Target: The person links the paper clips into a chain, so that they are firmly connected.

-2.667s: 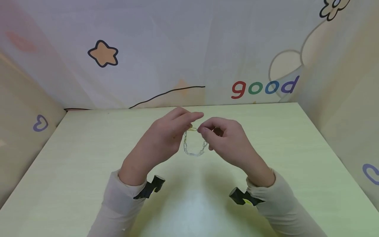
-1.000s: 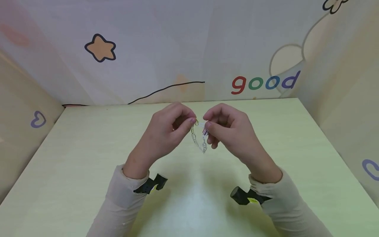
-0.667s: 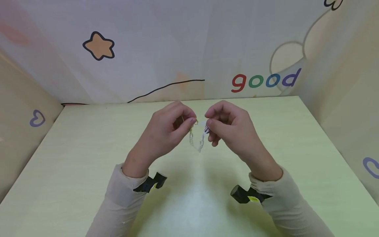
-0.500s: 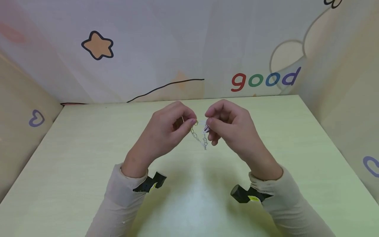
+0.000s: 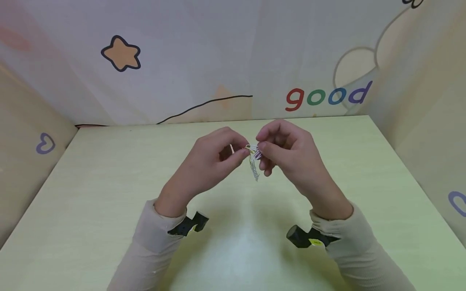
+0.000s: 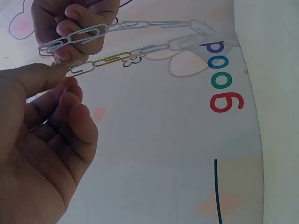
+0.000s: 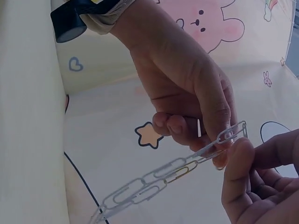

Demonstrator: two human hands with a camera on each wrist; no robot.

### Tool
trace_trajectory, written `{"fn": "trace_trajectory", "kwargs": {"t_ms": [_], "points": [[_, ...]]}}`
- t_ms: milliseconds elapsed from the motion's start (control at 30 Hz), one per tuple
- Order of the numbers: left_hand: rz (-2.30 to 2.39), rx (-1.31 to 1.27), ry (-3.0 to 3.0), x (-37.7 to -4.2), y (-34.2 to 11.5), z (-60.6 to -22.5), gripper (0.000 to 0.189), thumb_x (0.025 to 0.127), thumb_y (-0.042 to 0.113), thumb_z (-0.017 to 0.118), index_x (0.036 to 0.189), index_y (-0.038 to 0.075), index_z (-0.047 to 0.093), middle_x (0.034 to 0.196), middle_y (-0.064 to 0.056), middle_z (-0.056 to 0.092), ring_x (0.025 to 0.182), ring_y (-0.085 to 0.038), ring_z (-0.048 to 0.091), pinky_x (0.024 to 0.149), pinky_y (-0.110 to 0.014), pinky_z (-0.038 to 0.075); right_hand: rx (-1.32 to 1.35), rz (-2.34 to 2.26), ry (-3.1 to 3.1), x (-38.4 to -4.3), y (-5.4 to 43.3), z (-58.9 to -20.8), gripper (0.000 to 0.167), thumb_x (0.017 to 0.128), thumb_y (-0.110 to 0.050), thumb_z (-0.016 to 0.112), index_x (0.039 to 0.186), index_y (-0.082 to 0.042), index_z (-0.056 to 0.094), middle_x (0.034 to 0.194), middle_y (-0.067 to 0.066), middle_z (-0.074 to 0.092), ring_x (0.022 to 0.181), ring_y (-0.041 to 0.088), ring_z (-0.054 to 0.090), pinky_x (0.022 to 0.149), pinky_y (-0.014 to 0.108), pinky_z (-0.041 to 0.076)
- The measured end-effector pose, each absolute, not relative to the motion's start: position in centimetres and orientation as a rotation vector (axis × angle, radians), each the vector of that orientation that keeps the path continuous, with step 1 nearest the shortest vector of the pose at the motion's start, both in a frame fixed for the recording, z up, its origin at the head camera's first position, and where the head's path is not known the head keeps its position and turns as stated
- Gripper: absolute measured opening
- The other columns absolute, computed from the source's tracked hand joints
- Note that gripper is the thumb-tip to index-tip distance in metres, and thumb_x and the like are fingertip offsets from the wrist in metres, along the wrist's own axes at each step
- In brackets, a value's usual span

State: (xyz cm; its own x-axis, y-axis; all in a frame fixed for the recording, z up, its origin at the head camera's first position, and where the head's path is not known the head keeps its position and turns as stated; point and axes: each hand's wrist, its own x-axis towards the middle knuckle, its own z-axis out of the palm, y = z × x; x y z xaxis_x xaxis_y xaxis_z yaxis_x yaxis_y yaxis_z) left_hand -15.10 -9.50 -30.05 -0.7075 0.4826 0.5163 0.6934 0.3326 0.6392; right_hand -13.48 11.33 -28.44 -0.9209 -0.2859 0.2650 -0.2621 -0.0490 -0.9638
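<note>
A chain of linked paper clips (image 5: pixel 254 169), mostly silvery white, hangs in the air between the two hands. One gold-coloured clip (image 6: pixel 112 59) shows in its lower strand in the left wrist view. My left hand (image 5: pixel 212 167) pinches a clip at one end of the chain between thumb and index finger. Close to its right, my right hand (image 5: pixel 293 155) pinches clips at the other end. In the right wrist view the two end clips meet near the right thumb (image 7: pixel 241 151); whether they are hooked together, I cannot tell. The chain's strands dangle folded side by side below the fingers.
A pale yellow-green table (image 5: pixel 91 194) lies beneath the hands. Behind it stands a printed cloth backdrop (image 5: pixel 189 52) with a star and the word "good", and side walls flank it. Both wrists carry black cameras (image 5: pixel 300 236).
My hands have drawn closer together. The chain, earlier a wide U-shaped loop, now hangs as a narrow bundle. My left hand has moved right, its index finger now bent against the thumb.
</note>
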Motion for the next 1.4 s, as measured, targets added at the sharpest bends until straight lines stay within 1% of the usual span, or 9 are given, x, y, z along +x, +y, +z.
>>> {"fn": "trace_trajectory", "kwargs": {"t_ms": [133,333,633,733,833,967,1133,1267,1400], "points": [[-1.352,-1.064,-2.462,-15.2,-9.0,-30.3,0.012,0.097,0.01,0.068,0.109,0.011,0.072,0.09,0.004,0.06,0.066,-0.013,0.052,0.061,-0.029,0.046,-0.641,-2.145,2.174,-13.4,11.6,-28.3,0.009,0.096,0.004,0.058,0.105,0.004,0.058,0.083,0.016,0.06,0.063,0.026,0.059,0.055,0.032,0.054],[-1.381,-1.035,-2.526,-15.3,-9.2,-30.3,0.006,0.097,0.012,0.067,0.099,0.014,0.072,0.088,0.006,0.06,0.068,-0.017,0.053,0.062,-0.03,0.045,-0.655,-2.152,2.177,-13.6,12.2,-28.2,0.009,0.095,0.005,0.059,0.103,0.002,0.061,0.085,0.016,0.059,0.069,0.027,0.058,0.06,0.031,0.053],[-1.484,-0.938,-2.587,-15.8,-10.9,-29.9,0.011,0.098,0.015,0.065,0.088,0.018,0.069,0.085,0.003,0.06,0.076,-0.016,0.055,0.068,-0.035,0.046,-0.696,-2.214,2.112,-14.1,13.8,-27.6,0.013,0.094,0.009,0.053,0.099,0.001,0.062,0.087,0.012,0.059,0.075,0.025,0.058,0.074,0.032,0.054],[-1.625,-0.92,-2.522,-15.8,-11.7,-29.6,0.01,0.098,0.013,0.063,0.088,0.014,0.066,0.088,-0.001,0.06,0.08,-0.018,0.055,0.071,-0.037,0.046,-0.753,-2.259,1.951,-14.5,14.3,-27.8,0.02,0.094,0.01,0.046,0.098,-0.002,0.062,0.085,0.01,0.056,0.078,0.025,0.059,0.081,0.037,0.054],[-1.862,-0.942,-2.399,-15.8,-12.2,-29.4,0.012,0.1,0.012,0.058,0.09,0.006,0.061,0.092,-0.007,0.064,0.086,-0.024,0.062,0.081,-0.039,0.05,-0.848,-2.242,1.739,-15.0,14.7,-28.2,0.026,0.097,0.01,0.039,0.101,-0.004,0.06,0.084,0.01,0.054,0.072,0.023,0.059,0.083,0.043,0.055],[-2.152,-0.952,-2.208,-15.9,-12.3,-29.2,0.016,0.102,0.01,0.053,0.09,0.001,0.057,0.085,-0.014,0.065,0.084,-0.033,0.066,0.09,-0.046,0.052,-0.895,-2.165,1.681,-15.3,15.0,-28.5,0.026,0.101,0.008,0.04,0.105,-0.005,0.062,0.081,0.008,0.049,0.064,0.02,0.048,0.078,0.044,0.057],[-2.225,-0.835,-2.165,-16.0,-12.4,-29.1,0.006,0.099,0.002,0.057,0.101,-0.003,0.058,0.079,-0.01,0.059,0.075,-0.025,0.064,0.076,-0.04,0.057,-0.877,-2.085,1.943,-15.0,14.8,-28.4,0.023,0.097,0.011,0.051,0.105,-0.004,0.066,0.088,0.009,0.053,0.075,0.024,0.052,0.076,0.039,0.057],[-2.129,-0.743,-2.212,-15.9,-12.3,-29.0,0.022,0.097,0.001,0.059,0.119,0.002,0.054,0.081,-0.013,0.058,0.074,-0.028,0.062,0.067,-0.037,0.057,-0.798,-1.991,2.341,-14.6,14.0,-28.3,0.021,0.096,0.013,0.051,0.101,0.003,0.068,0.096,0.01,0.056,0.08,0.024,0.059,0.075,0.034,0.058],[-1.78,-0.733,-2.379,-15.7,-12.2,-29.1,0.026,0.098,0.004,0.059,0.122,0.011,0.052,0.081,-0.012,0.057,0.068,-0.028,0.058,0.063,-0.036,0.052,-0.673,-1.655,2.924,-14.5,13.0,-28.8,0.03,0.096,0.011,0.049,0.097,-0.001,0.076,0.096,0.007,0.054,0.078,0.02,0.057,0.072,0.028,0.054]]}}
